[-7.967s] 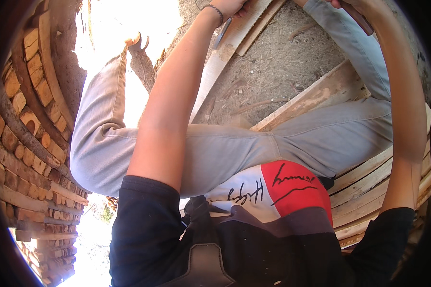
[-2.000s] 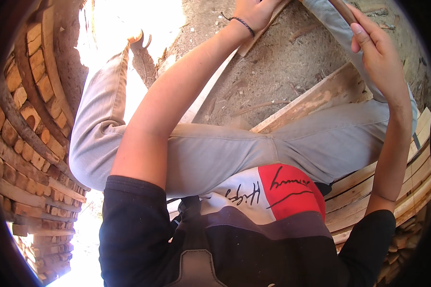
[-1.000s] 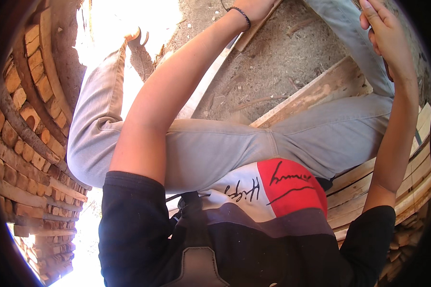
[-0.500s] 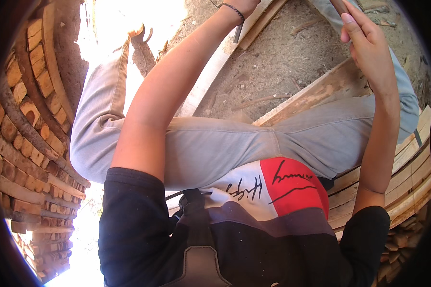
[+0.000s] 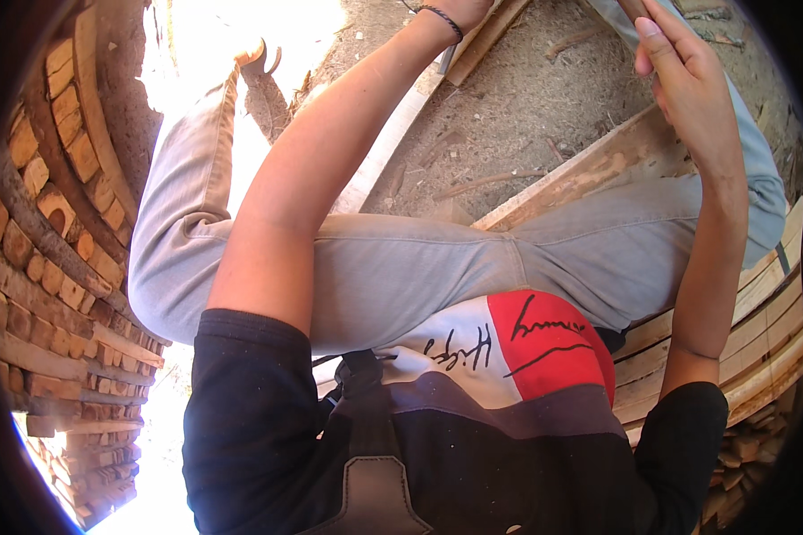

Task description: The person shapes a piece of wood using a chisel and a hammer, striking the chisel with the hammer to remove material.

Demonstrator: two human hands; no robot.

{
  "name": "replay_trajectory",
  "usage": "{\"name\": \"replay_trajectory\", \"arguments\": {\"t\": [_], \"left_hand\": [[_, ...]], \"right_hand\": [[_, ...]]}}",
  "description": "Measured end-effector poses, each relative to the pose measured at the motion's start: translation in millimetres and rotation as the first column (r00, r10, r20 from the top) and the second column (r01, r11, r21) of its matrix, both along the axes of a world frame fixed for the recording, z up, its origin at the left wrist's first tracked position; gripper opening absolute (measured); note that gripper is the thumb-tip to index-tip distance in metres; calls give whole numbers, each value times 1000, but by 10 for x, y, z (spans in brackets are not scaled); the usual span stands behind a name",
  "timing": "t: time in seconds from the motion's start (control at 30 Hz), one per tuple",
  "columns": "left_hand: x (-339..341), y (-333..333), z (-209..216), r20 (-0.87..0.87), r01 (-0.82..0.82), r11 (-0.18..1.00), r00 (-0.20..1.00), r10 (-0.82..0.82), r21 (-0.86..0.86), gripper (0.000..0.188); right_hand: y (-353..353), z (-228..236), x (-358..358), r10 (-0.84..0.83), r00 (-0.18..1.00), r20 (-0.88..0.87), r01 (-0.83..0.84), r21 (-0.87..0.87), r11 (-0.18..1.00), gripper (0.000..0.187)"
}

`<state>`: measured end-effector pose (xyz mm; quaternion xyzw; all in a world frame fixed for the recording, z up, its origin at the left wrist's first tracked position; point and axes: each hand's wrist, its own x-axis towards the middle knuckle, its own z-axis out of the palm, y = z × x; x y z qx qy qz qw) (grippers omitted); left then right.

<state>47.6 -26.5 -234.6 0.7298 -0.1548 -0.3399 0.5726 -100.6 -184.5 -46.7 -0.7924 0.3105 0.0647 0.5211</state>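
Note:
My right hand (image 5: 687,85) is closed around a brown wooden stick (image 5: 633,9), thumb laid along it. Most of that stick runs out past the upper edge, so its far end is hidden. At the top middle, my left hand (image 5: 459,12) shows only in part, with a dark braided cord at the wrist; its fingers are cut off by the picture's edge. Just below this wrist a short grey metal piece (image 5: 446,61) sticks out beside a wooden plank (image 5: 486,45). Whether my left hand holds that piece cannot be seen.
A broad board (image 5: 598,169) lies slantwise beyond my lap. Stacked cut wood (image 5: 53,214) rises on the left, and long slats (image 5: 732,330) lie at the right. Bark and chips are scattered over the dirt ground (image 5: 509,116). My foot (image 5: 257,62) is at upper left.
Both hands stay nearly where they were, the left shifting very slightly right. The right hand keeps its grip on the stick. The whole view has moved a little.

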Motion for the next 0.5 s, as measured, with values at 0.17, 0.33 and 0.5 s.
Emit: {"name": "replay_trajectory", "arguments": {"t": [0.17, 0.33, 0.5], "left_hand": [[16, -41, -13, 121, 90, 994, 988, -96, 57, 50], [-2, -89, -56, 75, 101, 993, 992, -105, 55, 50], [6, -84, -79, -91, 132, 991, 987, -129, 19, 48]], "right_hand": [[-77, -57, 39, -4, 1000, 9, 5, -141, 990, 41], [-109, -65, 59, -37, 999, -29, 36, -53, 998, 38], [-254, 40, 130, 52, 981, -185, -77, -126, 989, 34]]}}
